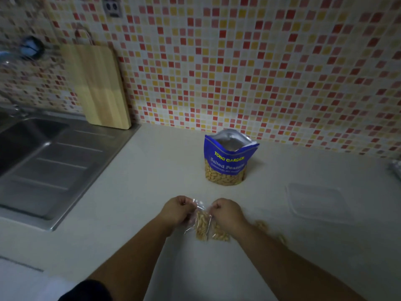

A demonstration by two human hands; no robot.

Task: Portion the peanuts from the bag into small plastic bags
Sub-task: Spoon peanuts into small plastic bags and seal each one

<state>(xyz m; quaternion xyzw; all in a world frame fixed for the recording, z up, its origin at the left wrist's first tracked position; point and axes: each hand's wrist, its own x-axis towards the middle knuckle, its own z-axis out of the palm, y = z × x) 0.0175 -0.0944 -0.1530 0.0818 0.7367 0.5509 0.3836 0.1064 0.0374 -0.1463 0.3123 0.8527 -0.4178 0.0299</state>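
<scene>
A blue bag of salted peanuts (229,158) stands upright and open on the pale counter, near the tiled wall. In front of it, both hands pinch the top of a small clear plastic bag (201,223) with peanuts inside. My left hand (176,210) grips its left top corner and my right hand (227,212) grips its right top corner. A second small bag of peanuts (221,234) lies on the counter under my right wrist, partly hidden. More peanuts (263,225) show blurred to the right of my right forearm.
A steel sink with drainboard (50,161) fills the left side. A wooden cutting board (98,85) leans against the tiled wall behind it. A clear plastic lid or container (316,202) lies at the right. Something silvery (396,169) sits at the far right edge.
</scene>
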